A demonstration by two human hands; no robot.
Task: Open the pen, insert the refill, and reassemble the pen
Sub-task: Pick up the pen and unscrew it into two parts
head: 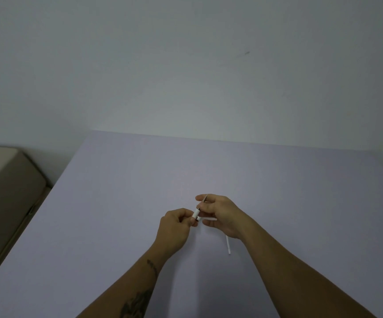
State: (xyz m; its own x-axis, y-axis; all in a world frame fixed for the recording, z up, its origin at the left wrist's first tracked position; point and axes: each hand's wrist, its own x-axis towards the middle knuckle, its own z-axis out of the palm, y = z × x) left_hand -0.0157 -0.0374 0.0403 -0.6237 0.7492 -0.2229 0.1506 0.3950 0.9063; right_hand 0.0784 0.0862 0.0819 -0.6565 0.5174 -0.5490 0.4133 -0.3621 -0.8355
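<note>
A white pen (196,213) is pinched at both ends by the left hand (174,228) and right hand (220,214) above the bench (117,203). The refill (228,245), at five o'clock, could be knocked away by the right wrist.

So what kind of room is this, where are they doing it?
Probably a plain room at home, though it's hard to be sure. There is a big bare lilac table against an empty pale wall, and something beige and padded beside it, maybe a bed or sofa.

White pen (196,213) tilted above table, thin white refill (228,245) nearby
</note>
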